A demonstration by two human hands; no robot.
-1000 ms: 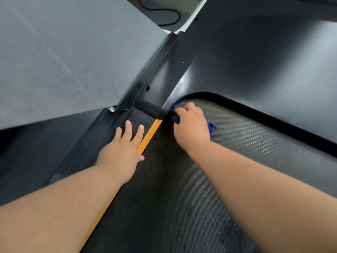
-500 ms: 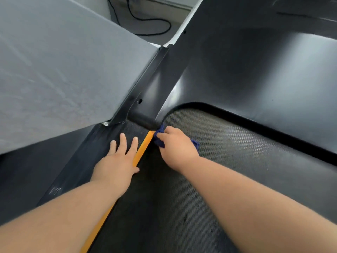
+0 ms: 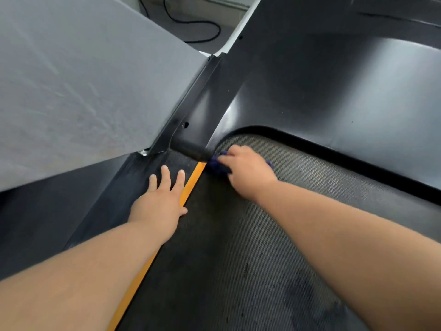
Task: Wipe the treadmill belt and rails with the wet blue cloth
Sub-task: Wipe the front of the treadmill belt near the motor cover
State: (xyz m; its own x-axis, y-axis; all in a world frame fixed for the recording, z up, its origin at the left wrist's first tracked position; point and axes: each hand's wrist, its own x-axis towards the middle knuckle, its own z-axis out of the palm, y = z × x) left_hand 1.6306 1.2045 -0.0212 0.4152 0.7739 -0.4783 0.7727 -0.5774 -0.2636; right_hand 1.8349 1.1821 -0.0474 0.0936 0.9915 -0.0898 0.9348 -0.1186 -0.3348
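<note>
2 hands are apart. The right hand [image 3: 247, 170] grips 1 blue cloth [image 3: 216, 167] on the belt [image 3: 238, 247]. The left hand [image 3: 161, 201] lies flat on the rail [image 3: 133, 187].

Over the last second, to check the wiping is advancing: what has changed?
The right hand, gripping the cloth, slid it slightly left and back on the belt, from the curved edge of the cover to the top end of the orange strip. The left hand stayed flat on the rail. Nothing was picked up or let go.
</note>
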